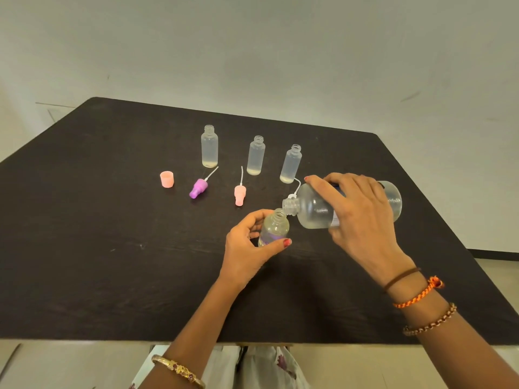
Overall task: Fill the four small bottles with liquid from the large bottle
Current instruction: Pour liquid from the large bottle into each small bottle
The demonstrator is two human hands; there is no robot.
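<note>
We see no writing we can read: the large bottle (317,209) carries a label with a dark blue edge, mostly hidden under the right hand (356,211), and the small bottle (273,228) in the left hand (247,248) shows a purple patch too blurred to make out. The large bottle lies almost level above the dark table (112,248), its long axis running left to right, open neck pointing left and meeting the small bottle's open mouth. The right hand's fingers wrap over its body. The left hand's thumb and fingers curl round the small bottle, which stands nearly upright, tilted slightly. Beyond the large bottle three open small bottles (255,155) stand in a row. Left of its neck lie a pink sprayer (239,193), a purple sprayer (198,188) and a pink cap (166,179); a white sprayer (293,192) is half hidden behind the neck.
</note>
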